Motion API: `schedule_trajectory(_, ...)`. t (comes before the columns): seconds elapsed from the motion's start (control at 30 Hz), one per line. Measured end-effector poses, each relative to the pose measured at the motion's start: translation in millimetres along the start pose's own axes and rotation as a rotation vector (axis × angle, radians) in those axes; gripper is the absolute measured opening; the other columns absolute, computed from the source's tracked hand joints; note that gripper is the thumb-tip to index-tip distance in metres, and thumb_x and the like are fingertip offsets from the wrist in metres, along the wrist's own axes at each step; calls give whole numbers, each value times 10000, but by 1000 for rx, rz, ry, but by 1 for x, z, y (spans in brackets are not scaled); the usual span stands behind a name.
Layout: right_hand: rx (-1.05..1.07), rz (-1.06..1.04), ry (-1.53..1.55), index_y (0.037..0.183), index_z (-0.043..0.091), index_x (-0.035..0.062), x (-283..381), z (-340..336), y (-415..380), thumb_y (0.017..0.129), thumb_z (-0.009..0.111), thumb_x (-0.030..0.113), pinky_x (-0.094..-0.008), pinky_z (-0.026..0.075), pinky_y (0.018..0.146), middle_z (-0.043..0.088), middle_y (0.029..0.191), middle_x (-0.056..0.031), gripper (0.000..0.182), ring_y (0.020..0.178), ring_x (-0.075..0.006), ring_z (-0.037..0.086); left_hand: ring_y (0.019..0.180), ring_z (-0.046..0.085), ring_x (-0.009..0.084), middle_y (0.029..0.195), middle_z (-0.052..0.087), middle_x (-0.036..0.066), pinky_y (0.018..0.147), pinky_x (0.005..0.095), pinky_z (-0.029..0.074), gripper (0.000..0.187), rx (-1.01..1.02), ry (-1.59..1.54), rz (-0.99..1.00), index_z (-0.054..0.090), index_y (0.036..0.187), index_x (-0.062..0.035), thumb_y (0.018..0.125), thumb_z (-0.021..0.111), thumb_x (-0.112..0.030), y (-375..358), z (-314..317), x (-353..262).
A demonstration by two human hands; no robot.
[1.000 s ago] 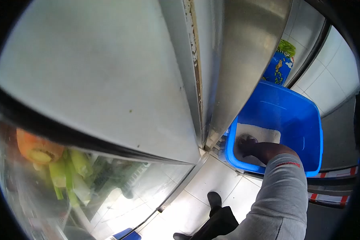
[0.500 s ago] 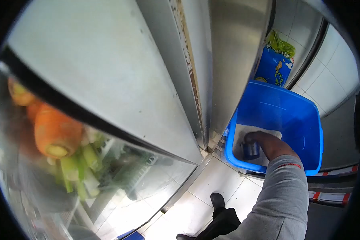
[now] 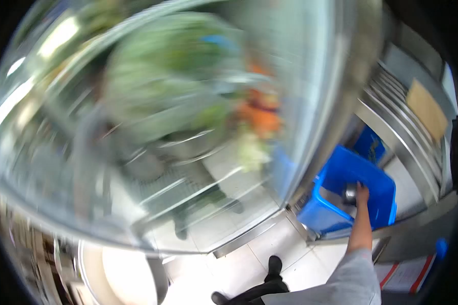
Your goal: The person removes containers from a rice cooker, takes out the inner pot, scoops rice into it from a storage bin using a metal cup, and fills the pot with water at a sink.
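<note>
Low on the right, my right hand (image 3: 362, 193) reaches into a deep blue plastic bin (image 3: 383, 201). Its fingers are closed on a small metal cup (image 3: 349, 193), which is inside the bin above a pale material (image 3: 332, 197) at the bottom. What that material is cannot be made out. The arm, in a grey sleeve (image 3: 352, 277), comes up from the lower edge of the view. My left hand is out of view.
A glass-fronted cabinet (image 3: 239, 203) with blurred greens and carrots (image 3: 262, 114) fills the left and middle. A slatted metal shelf (image 3: 399, 137) stands above the bin. A large round pale container (image 3: 92, 267) is at the lower left, beside the tiled floor (image 3: 239, 267).
My view has swung left and back, so the bin looks smaller and more of the cabinet shows. The cup has risen from the pale material, still in my right hand.
</note>
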State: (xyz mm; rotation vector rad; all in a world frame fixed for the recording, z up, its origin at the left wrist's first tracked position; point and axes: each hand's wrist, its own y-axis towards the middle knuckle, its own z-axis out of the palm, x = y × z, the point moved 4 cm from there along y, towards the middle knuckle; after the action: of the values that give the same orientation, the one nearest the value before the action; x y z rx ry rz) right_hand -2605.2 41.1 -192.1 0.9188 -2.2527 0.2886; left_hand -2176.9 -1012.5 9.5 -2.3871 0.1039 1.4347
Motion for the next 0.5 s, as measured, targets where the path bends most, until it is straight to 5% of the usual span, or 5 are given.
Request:
schedule_trajectory(0.07,-179,-353,128,1155,562,-54,32,-17,-60,918,559,308,-401,426,892,589,1149,-243,433,1024,-370,572,914,592,314,1077,559,188,800,435,521,605,14,-78,-7,343,1335,-3,738,442,-5,11,-26,20)
schedule_trajectory(0.17,71,-347,174,1182,517,-71,112,-50,-164,911,581,163,-341,437,861,615,1070,-187,364,991,-254,579,1030,554,299,1201,507,213,788,406,516,714,28,-117,-98,192,1417,-13,792,537,-43,8,-42,33)
schedule_trajectory(0.3,10,-640,579,1130,516,-42,267,-104,-317,917,577,142,-281,444,749,614,987,-100,288,856,-158,566,1021,563,314,1152,524,196,786,416,525,433,200,-319,-54,361,1217,-25,821,535,-12,-5,-32,13)
schedule_trajectory(0.4,670,-636,546,1166,524,-15,386,-130,-446,914,569,116,-243,450,794,617,1055,-67,287,915,-102,571,964,567,275,1068,537,188,801,379,506,367,233,-364,-39,362,1161,29,839,533,-17,-6,-32,11)
schedule_trajectory(0.5,973,-1097,440,1169,535,-16,492,-120,-602,873,579,94,-330,457,843,619,1039,-92,319,937,-187,582,941,541,226,1073,501,178,805,344,482,358,325,-422,29,332,1153,32,861,532,-21,14,-33,25)
